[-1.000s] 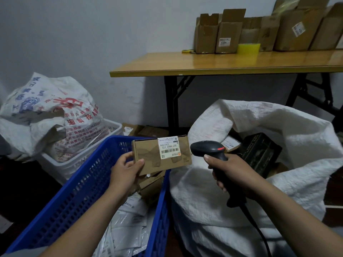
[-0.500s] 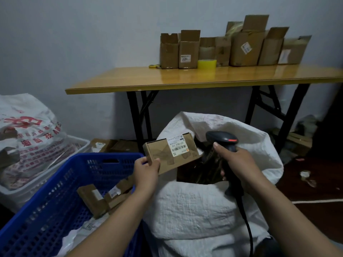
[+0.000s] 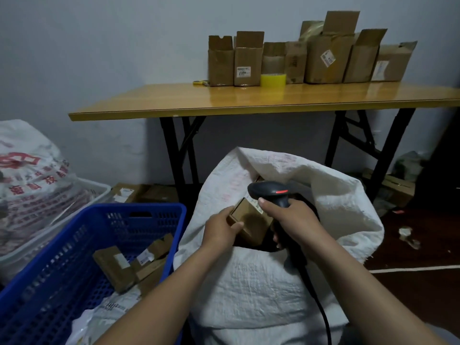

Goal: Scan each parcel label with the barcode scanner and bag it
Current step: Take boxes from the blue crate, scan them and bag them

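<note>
Unscanned parcels lay in the blue crate (image 3: 139, 212) as the left hand (image 3: 219, 230), fingers and thumb clasped on one end of the small cardboard parcel (image 3: 251, 220), brought it down from where it had been held up, label outward, a second earlier. The barcode scanner (image 3: 271, 192), clenched in the right hand (image 3: 291, 217), sat just above the box, now in the mouth of the white sack (image 3: 336, 200). The scan looked finished and bagging under way.

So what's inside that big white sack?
A small brown parcel, held in its mouth by the left hand. Deeper down is dark, hidden behind the wall of the sack.
</note>
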